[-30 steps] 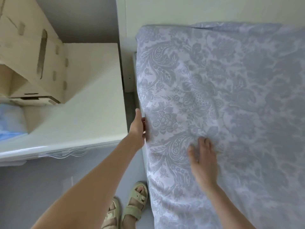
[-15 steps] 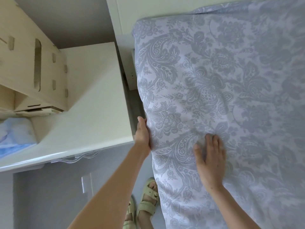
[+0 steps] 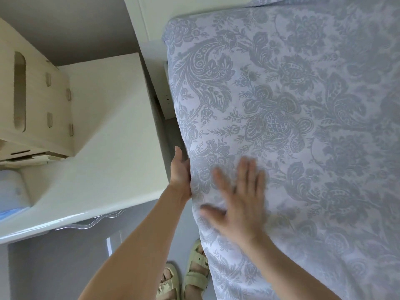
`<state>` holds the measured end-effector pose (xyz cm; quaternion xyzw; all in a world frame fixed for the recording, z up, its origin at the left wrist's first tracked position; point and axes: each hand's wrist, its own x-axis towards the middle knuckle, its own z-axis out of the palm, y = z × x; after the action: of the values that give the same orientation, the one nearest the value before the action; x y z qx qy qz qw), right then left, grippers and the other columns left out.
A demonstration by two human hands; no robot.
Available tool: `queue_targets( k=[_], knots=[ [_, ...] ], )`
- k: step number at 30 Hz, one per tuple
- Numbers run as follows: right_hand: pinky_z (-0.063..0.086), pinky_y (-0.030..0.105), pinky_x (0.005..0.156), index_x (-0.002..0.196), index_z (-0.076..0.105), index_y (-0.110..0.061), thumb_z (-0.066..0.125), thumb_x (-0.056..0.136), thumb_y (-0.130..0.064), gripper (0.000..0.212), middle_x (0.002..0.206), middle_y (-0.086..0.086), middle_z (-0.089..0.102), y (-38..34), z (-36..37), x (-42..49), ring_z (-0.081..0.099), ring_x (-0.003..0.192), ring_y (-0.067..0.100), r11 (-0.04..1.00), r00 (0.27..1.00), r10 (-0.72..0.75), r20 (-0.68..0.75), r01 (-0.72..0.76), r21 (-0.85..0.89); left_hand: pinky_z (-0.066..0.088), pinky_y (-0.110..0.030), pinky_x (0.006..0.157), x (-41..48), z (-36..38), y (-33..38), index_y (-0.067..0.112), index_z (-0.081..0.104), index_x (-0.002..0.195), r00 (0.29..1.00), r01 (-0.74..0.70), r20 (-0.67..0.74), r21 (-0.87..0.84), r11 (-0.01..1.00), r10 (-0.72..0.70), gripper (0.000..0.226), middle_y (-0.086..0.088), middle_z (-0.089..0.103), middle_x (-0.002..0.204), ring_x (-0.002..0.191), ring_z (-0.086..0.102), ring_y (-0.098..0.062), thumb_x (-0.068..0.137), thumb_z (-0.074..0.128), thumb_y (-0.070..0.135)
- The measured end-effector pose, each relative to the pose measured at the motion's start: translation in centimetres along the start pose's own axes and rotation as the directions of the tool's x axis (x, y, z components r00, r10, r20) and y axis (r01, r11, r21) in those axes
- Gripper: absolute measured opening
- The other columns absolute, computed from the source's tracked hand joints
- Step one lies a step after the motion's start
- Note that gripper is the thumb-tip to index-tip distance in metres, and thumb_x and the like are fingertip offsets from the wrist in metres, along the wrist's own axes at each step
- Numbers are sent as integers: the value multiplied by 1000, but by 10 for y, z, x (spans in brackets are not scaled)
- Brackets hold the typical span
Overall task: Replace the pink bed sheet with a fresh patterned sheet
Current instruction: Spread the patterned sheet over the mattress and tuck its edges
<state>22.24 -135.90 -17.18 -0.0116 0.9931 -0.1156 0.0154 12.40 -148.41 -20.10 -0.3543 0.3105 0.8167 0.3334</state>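
The patterned sheet (image 3: pixel 303 131), pale lilac with a grey-blue floral print, covers the whole mattress on the right. My left hand (image 3: pixel 180 172) is at the bed's left side edge, its fingers hidden against or under the hanging sheet. My right hand (image 3: pixel 240 202) lies flat on top of the sheet near that edge, fingers straight and spread, blurred by motion. No pink sheet is in view.
A cream desk (image 3: pixel 104 152) stands close to the bed's left side, leaving a narrow gap. A wooden organiser (image 3: pixel 34 105) sits on it at the left. A wall socket (image 3: pixel 167 99) is behind the gap. My sandalled feet (image 3: pixel 186 276) stand on grey floor.
My right hand has slid across the sheet top toward the left edge with fingers spread wider. The left hand stays at the side edge. The camera has moved closer to the bed.
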Motion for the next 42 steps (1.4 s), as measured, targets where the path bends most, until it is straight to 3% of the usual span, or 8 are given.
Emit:
queue_targets(
  k=[11,17,23,25,27,30,37,42],
  knots=[
    [21,64,108,145,30,-36,41,87,-66,66,152,22,25,5,-25,5,21,141,40,966,967,-255,-23,256,34,42,-51,99,-11,9,68,2,58,112,992,90,-105,259,962,-64,91,-17,63,114,109,58,-34,86,10,75],
    [13,65,110,144,35,-37,32,88,-67,63,155,17,21,-1,-14,92,14,143,38,1000,1000,22,-3,-22,-4,43,-53,95,11,23,68,-1,58,114,995,65,-72,35,997,-62,86,-24,59,122,112,56,-39,85,27,74],
    [19,63,109,131,55,-36,59,83,-51,50,153,13,27,12,-14,-7,17,144,36,923,929,-366,54,355,148,42,-41,102,7,51,94,12,60,117,894,-54,-414,275,960,169,71,1,58,124,111,57,-21,89,25,68],
    [23,60,110,140,43,-32,51,91,-48,52,153,5,29,29,-39,-18,22,144,24,916,956,-291,46,264,301,35,-30,99,-13,74,91,10,49,130,712,-147,-404,714,684,574,58,3,54,123,112,51,-17,96,25,52],
    [25,55,112,144,34,-28,44,93,-49,56,152,0,32,59,-68,-28,26,143,16,916,1000,1,-2,0,402,33,-31,96,-38,95,80,9,51,124,470,-178,134,983,-55,872,45,-5,56,121,113,50,-24,98,31,39],
    [23,49,114,146,32,-27,36,86,-60,68,153,0,32,123,-104,-50,26,142,17,806,862,507,-1,-473,354,38,-42,99,-45,112,34,10,58,122,432,-409,823,544,-733,370,44,-11,59,124,117,53,-33,95,36,37],
    [22,52,112,151,-3,-27,38,76,-79,100,158,15,3,118,-65,-199,10,143,36,196,160,914,372,-979,-59,20,-68,105,-27,105,-104,33,48,136,494,-579,747,-98,-809,-444,63,-20,40,145,134,31,-47,85,24,62],
    [35,63,90,144,34,-14,15,74,-86,102,134,36,43,-35,-18,-253,47,117,55,217,70,753,654,-965,-146,-7,-68,104,-42,105,-139,43,-12,145,769,-469,429,-125,-874,-474,98,-14,-22,155,140,-17,-45,68,25,89]
  ],
)
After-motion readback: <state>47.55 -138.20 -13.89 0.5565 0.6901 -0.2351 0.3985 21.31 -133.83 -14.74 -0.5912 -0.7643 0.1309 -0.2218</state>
